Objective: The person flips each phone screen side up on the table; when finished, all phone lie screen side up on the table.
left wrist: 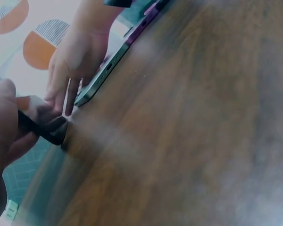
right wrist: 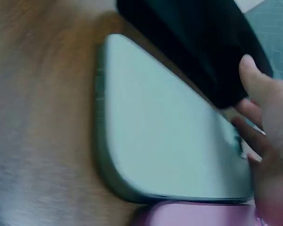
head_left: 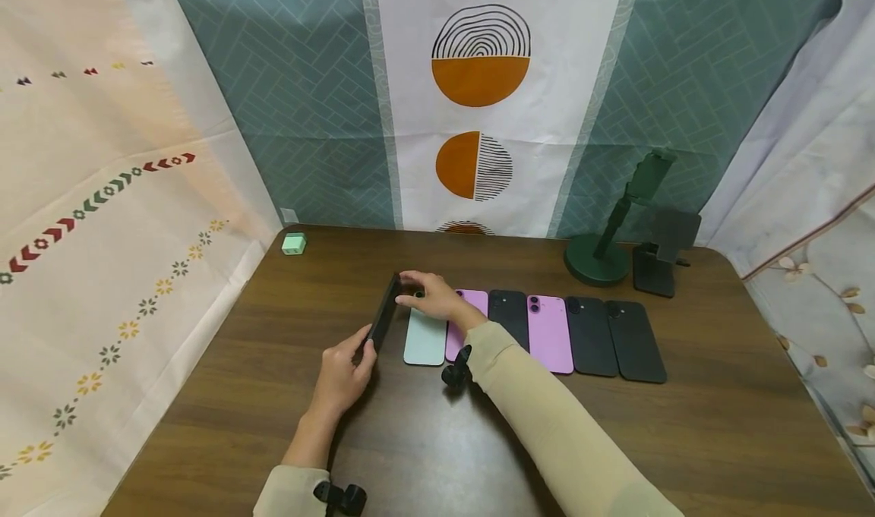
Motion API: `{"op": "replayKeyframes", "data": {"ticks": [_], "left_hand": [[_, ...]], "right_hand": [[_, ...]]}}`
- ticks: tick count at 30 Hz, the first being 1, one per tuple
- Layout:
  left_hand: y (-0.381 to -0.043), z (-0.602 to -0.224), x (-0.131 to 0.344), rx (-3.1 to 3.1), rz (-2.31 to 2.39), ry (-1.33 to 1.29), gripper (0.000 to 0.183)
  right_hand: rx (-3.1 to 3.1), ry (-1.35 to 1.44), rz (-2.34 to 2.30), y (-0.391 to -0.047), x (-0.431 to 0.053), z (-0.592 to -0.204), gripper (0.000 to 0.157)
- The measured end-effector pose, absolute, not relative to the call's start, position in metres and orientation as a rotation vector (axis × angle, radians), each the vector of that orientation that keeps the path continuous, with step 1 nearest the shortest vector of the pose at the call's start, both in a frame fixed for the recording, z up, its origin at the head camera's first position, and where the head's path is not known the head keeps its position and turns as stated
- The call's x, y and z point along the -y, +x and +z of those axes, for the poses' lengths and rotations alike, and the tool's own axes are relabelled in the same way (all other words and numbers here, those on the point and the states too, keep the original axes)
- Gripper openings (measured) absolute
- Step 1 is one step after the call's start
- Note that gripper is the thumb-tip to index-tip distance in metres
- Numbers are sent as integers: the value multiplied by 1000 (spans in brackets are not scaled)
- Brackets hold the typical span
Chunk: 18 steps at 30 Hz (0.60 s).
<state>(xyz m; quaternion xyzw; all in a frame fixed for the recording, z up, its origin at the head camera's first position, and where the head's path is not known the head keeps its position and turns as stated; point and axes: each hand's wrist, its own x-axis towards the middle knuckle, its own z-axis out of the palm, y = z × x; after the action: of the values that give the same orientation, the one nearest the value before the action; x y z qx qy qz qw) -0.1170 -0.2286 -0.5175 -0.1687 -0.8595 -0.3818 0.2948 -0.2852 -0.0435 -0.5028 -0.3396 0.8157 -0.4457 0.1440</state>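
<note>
A black smartphone is held tilted on its long edge, left of a row of phones. My left hand grips its near end between thumb and fingers. At the far end, my right hand pinches it; in the right wrist view the thumb lies on the dark face of the black smartphone and fingers go behind. Just beside it lies a pale green phone, partly covered by my right hand in the head view. The left wrist view shows a corner of the black smartphone close over the table.
Right of the green phone, a pink phone, a black phone, another pink phone and two more black phones lie side by side. A green stand and a dark phone stand are behind; a small green block sits back left.
</note>
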Motion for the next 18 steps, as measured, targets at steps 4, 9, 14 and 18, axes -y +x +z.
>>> {"op": "replayKeyframes", "data": {"ticks": [4, 9, 14, 18], "left_hand": [[-119, -519, 228, 2252, -950, -421, 29], [-119, -519, 228, 2215, -978, -341, 30], [-116, -519, 226, 2193, -1113, -228, 27], [-112, -515, 227, 2239, -1363, -44, 30]], "right_hand": [[-2497, -961, -1153, -283, 46, -505, 67], [-2608, -964, -1106, -281, 50, -507, 63], [-2660, -963, -1020, -278, 52, -507, 57], [-2679, -960, -955, -278, 54, -508, 58]]}}
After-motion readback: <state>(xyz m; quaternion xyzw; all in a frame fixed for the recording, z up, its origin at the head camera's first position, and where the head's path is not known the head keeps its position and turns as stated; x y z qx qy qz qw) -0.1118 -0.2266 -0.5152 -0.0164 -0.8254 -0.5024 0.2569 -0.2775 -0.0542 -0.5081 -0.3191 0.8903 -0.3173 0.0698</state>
